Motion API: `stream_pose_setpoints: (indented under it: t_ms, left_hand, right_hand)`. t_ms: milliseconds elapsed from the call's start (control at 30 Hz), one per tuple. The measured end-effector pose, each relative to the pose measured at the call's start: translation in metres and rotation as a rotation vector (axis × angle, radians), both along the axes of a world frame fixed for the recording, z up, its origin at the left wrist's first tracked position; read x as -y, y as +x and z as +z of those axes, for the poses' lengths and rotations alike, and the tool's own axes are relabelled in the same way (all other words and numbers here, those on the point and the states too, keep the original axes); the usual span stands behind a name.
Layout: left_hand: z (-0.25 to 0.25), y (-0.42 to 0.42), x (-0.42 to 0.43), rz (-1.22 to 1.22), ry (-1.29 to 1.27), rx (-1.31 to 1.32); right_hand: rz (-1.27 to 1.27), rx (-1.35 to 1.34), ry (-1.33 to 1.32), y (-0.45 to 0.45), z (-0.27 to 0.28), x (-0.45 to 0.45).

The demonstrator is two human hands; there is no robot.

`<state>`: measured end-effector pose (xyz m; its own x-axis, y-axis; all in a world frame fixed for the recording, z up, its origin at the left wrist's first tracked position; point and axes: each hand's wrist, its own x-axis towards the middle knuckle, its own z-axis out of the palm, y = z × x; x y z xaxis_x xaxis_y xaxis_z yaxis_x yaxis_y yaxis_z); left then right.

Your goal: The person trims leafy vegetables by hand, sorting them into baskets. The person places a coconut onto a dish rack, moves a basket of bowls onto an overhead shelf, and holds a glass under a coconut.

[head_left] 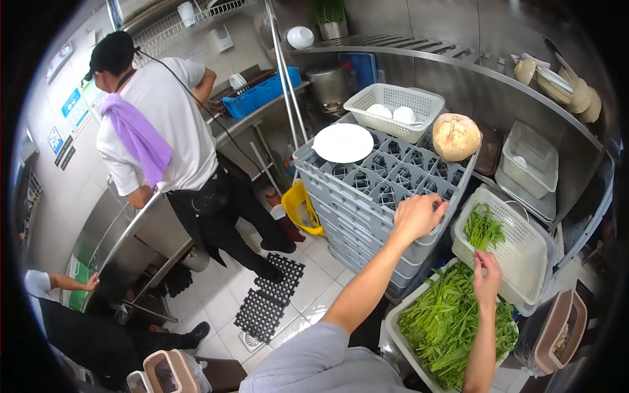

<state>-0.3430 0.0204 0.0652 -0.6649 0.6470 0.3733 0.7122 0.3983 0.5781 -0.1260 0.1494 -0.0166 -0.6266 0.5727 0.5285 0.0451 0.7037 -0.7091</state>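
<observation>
My left hand [419, 215] is over the near right corner of a stack of grey glass racks [367, 216]. Its fingers are curled in; whatever they may pinch is too small to make out. Below and to the right, my right hand [487, 275] hovers above a pale crate [395, 321] heaped with leafy green herbs [452, 327]. The fingertips of that hand are pressed together, and I cannot make out what is between them. Just beyond them, a small bunch of herbs [483, 226] lies in a white perforated basket [524, 262].
A white plate [343, 143], a basket with white items [400, 105] and a peeled coconut [456, 136] sit on the racks. A brown bin [557, 334] stands at right. One co-worker [157, 124] has a purple towel; another person [72, 314] is at lower left.
</observation>
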Motion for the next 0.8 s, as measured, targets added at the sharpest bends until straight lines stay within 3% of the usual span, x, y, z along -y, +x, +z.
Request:
stream_pose_setpoints:
  t_ms: [133, 200, 267, 367, 467, 800]
  left_hand:
    - [0.003, 0.002, -0.004, 0.026, -0.011, -0.023]
    - [0.011, 0.006, -0.004, 0.087, 0.081, 0.092]
    - [0.001, 0.001, -0.007, 0.136, 0.138, 0.037]
    - [-0.002, -0.005, -0.011, 0.233, 0.414, 0.071]
    - [0.000, 0.001, -0.010, 0.268, 0.275, 0.044]
    - [-0.001, -0.001, -0.014, 0.255, 0.182, 0.013]
  right_hand:
    - [0.119, -0.112, 0.106, -0.030, 0.031, 0.029]
    - [0.208, -0.175, 0.174, -0.052, 0.041, 0.043]
    - [0.277, -0.209, 0.266, -0.075, 0.048, 0.054]
    - [0.324, -0.241, 0.248, -0.100, 0.041, 0.060]
    - [0.284, -0.236, 0.185, -0.107, 0.028, 0.054]
    - [0.124, -0.425, 0.261, -0.125, 0.003, 0.064]
